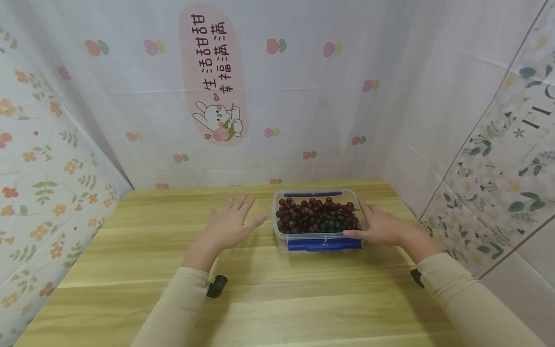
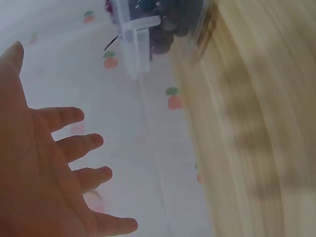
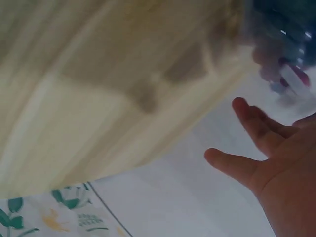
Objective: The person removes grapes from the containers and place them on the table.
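A clear plastic food container [image 1: 281, 235] with blue clips at its front and back stands on the wooden table. Dark red and purplish grapes [image 1: 310, 214] fill much of it. My right hand [image 1: 381, 226] is at the container's right side, thumb by the front right corner and fingers along the side wall; the right wrist view shows this hand [image 3: 276, 153] with fairly straight fingers. To the container's left, my left hand [image 1: 230, 224] hovers with fingers spread and holds nothing. In the left wrist view, a gap lies between that hand [image 2: 54, 163] and the container [image 2: 140, 47].
The wood-grain table [image 1: 282, 299] reaches back to a white curtain [image 1: 303, 96] printed with peaches, a rabbit and writing. Flowered sheets hang at the left [image 1: 47, 193] and right [image 1: 498, 193]. Each wrist carries a small black camera [image 1: 217, 286].
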